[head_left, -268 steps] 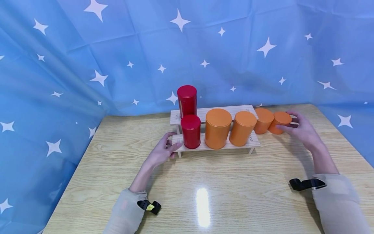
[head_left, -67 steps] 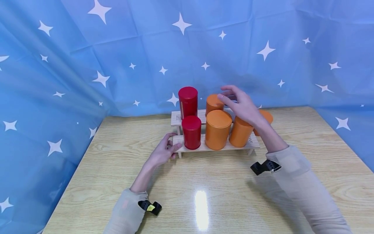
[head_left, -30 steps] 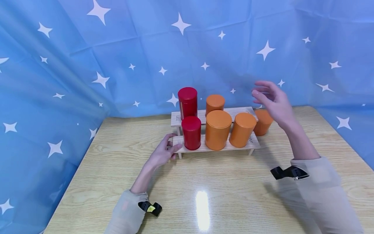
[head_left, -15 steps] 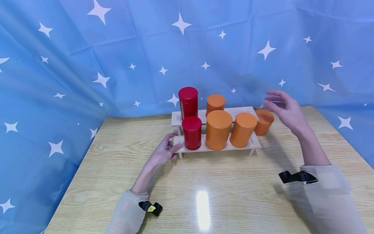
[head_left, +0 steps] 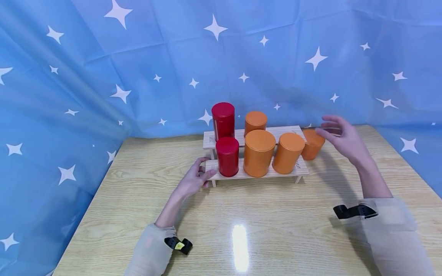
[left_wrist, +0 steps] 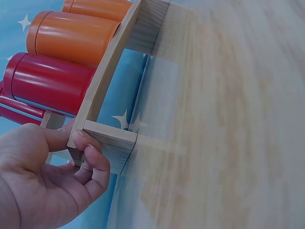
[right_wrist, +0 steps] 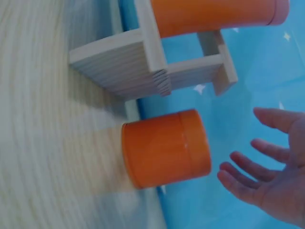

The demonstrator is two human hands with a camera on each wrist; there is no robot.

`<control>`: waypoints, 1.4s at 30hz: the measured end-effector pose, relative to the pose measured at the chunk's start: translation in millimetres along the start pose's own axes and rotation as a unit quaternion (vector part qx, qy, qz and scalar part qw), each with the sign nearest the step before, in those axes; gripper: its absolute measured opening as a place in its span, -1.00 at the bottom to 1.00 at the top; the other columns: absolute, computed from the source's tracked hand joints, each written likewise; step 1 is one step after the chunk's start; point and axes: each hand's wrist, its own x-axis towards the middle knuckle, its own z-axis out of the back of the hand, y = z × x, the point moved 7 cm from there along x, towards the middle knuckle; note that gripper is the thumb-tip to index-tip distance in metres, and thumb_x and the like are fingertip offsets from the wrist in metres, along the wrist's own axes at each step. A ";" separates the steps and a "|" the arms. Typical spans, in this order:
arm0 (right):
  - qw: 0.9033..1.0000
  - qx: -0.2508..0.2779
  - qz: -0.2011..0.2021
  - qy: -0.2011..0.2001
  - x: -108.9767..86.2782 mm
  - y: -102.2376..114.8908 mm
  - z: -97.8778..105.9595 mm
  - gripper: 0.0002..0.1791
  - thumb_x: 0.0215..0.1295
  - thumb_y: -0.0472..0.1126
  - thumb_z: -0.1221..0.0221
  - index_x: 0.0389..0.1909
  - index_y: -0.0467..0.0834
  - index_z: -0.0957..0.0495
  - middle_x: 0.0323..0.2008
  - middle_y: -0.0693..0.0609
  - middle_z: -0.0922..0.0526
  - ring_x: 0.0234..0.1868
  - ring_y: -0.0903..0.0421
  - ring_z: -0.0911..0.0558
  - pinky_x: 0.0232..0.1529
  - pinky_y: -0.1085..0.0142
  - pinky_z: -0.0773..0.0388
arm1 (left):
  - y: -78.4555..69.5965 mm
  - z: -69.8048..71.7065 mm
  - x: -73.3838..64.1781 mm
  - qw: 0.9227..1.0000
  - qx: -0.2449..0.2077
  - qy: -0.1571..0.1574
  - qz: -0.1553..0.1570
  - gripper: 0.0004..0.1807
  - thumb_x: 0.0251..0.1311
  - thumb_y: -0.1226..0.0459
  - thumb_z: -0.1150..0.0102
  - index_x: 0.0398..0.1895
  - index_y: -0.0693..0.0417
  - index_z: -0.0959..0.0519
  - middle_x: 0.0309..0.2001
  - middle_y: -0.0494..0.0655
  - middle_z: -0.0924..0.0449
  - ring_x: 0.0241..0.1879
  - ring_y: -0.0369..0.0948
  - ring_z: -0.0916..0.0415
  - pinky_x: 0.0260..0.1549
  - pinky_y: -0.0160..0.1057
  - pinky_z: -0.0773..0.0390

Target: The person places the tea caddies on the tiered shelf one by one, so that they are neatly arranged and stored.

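Note:
A two-tier wooden rack (head_left: 283,130) stands on the table. My left hand (head_left: 193,179) grips the left end of its lower shelf, thumb above and fingers curled beneath in the left wrist view. On the upper tier are a tall red canister (head_left: 223,122) and a small orange canister (head_left: 256,122). The lower tier bears a red canister (head_left: 228,159), a wide orange canister (head_left: 258,157) and a narrower orange canister (head_left: 287,155). Just right of the rack, a short orange canister (right_wrist: 164,150) stands on the table. Close to its lid hovers my right hand (head_left: 347,140), fingers spread and holding nothing.
The wood-grain table (head_left: 276,218) extends in front of the rack and to both sides. Behind it hangs a blue curtain (head_left: 165,42) with white stars. A bright light reflection lies on the tabletop near the front.
My right hand has carried the small orange canister from the table to the upper tier, let go, and moved back right and down toward the short orange canister. The left hand has kept its grip.

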 end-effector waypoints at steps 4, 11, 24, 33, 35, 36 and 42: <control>1.000 -0.004 -0.004 0.012 1.3 -10.7 -2.7 -0.17 0.46 0.11 -0.17 0.56 -0.18 -0.08 0.39 -0.36 -0.30 0.35 -0.35 -0.34 -0.03 0.55 -0.39 | 0.1 0.0 0.5 1.000 0.005 -0.002 0.001 -0.37 0.43 0.21 -0.21 0.45 0.10 -0.20 -0.38 -0.03 -0.25 -0.59 -0.15 -0.37 -0.55 -0.29 -0.31; 1.000 0.002 -0.002 0.030 3.0 -21.6 -10.6 -0.12 0.43 0.04 -0.24 0.56 -0.24 -0.04 0.39 -0.42 -0.25 0.34 -0.39 -0.32 -0.11 0.64 -0.34 | -0.2 0.0 -0.1 1.000 0.006 -0.005 0.003 -0.38 0.42 0.22 -0.22 0.45 0.08 -0.21 -0.40 -0.03 -0.27 -0.59 -0.13 -0.38 -0.55 -0.30 -0.33; 0.997 0.009 -0.008 0.079 4.3 -37.6 -29.2 0.02 0.37 -0.04 -0.31 0.60 -0.22 0.13 0.47 -0.41 -0.09 0.37 -0.42 -0.24 0.00 0.40 -0.42 | -1.7 -0.4 0.0 1.000 0.007 -0.004 0.000 -0.39 0.43 0.24 -0.20 0.44 0.10 -0.21 -0.41 -0.03 -0.26 -0.59 -0.12 -0.38 -0.56 -0.31 -0.33; 0.997 0.001 -0.007 0.079 8.1 -44.6 -33.6 0.03 0.38 -0.08 -0.31 0.58 -0.32 0.16 0.45 -0.47 -0.05 0.35 -0.48 -0.23 0.02 0.31 -0.43 | -0.8 -0.5 0.2 1.000 0.005 -0.005 0.005 -0.39 0.43 0.23 -0.20 0.44 0.10 -0.20 -0.40 -0.03 -0.27 -0.60 -0.13 -0.38 -0.55 -0.31 -0.32; 0.997 0.000 -0.007 0.076 8.3 -44.3 -34.1 0.04 0.37 -0.08 -0.32 0.58 -0.32 0.16 0.44 -0.47 -0.06 0.35 -0.48 -0.23 0.08 0.20 -0.45 | -0.5 -0.7 0.7 1.000 0.005 -0.003 0.003 -0.38 0.43 0.23 -0.21 0.45 0.10 -0.20 -0.40 -0.03 -0.28 -0.60 -0.14 -0.38 -0.55 -0.30 -0.33; 0.997 -0.001 -0.008 0.075 8.6 -44.2 -34.5 0.05 0.36 -0.07 -0.32 0.58 -0.32 0.17 0.44 -0.46 -0.07 0.35 -0.47 -0.23 0.12 0.11 -0.43 | -0.3 -0.7 1.0 1.000 0.006 -0.002 0.002 -0.38 0.43 0.23 -0.20 0.45 0.10 -0.20 -0.40 -0.03 -0.28 -0.60 -0.14 -0.39 -0.55 -0.30 -0.33; 0.998 0.001 -0.015 0.065 8.2 -45.6 -35.7 0.04 0.35 -0.05 -0.34 0.57 -0.33 0.13 0.42 -0.45 -0.12 0.34 -0.45 -0.26 0.00 0.38 -0.44 | 0.4 0.5 -0.1 1.000 0.009 -0.002 0.004 -0.37 0.43 0.22 -0.20 0.46 0.09 -0.18 -0.36 -0.02 -0.25 -0.57 -0.14 -0.41 -0.50 -0.29 -0.36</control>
